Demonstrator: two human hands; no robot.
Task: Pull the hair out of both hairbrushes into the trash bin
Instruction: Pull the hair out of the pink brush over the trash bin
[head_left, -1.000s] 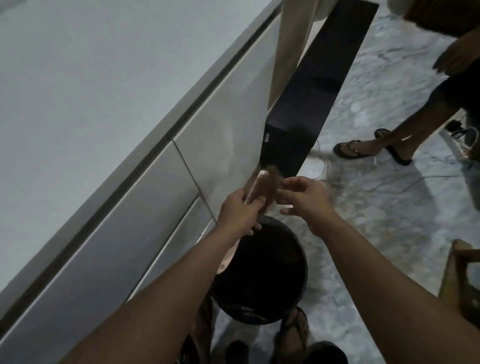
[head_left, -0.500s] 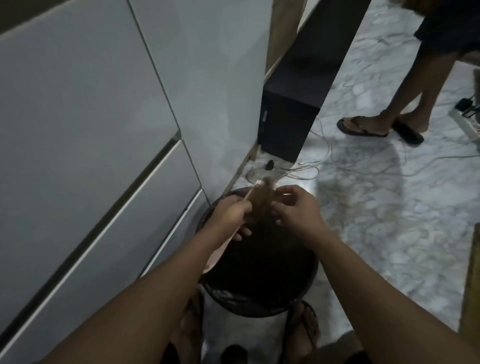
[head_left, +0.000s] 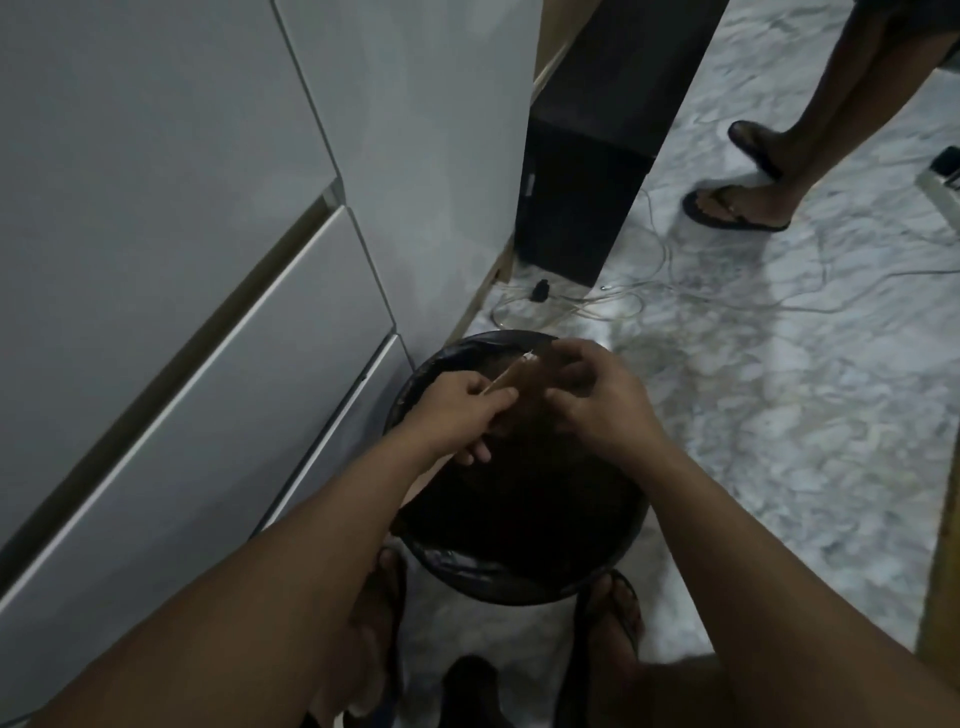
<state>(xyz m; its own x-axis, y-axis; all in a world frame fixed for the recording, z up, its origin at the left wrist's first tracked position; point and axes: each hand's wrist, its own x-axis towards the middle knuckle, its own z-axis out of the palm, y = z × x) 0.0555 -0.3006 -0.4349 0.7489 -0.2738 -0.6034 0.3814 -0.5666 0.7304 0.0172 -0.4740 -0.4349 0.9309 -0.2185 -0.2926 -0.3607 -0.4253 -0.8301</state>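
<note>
Above the trash bin (head_left: 519, 577), left hand (head_left: 457, 410) grips the hairbrush (head_left: 511, 376); right hand (head_left: 592, 405) pinches its hair.

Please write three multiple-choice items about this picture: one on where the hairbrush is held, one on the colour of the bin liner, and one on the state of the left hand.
1. Where is the hairbrush held?
A. Above the trash bin
B. On the marble floor
C. Inside a drawer

2. What colour is the bin liner?
A. White
B. Black
C. Blue

3. What is the left hand doing?
A. Hanging idle
B. Pressing a drawer
C. Gripping the hairbrush

Answers: 1 A, both hands hold it over the bin's opening. 2 B, the liner round the rim is black. 3 C, its fingers curl round the brush while the right hand works at it.
</note>
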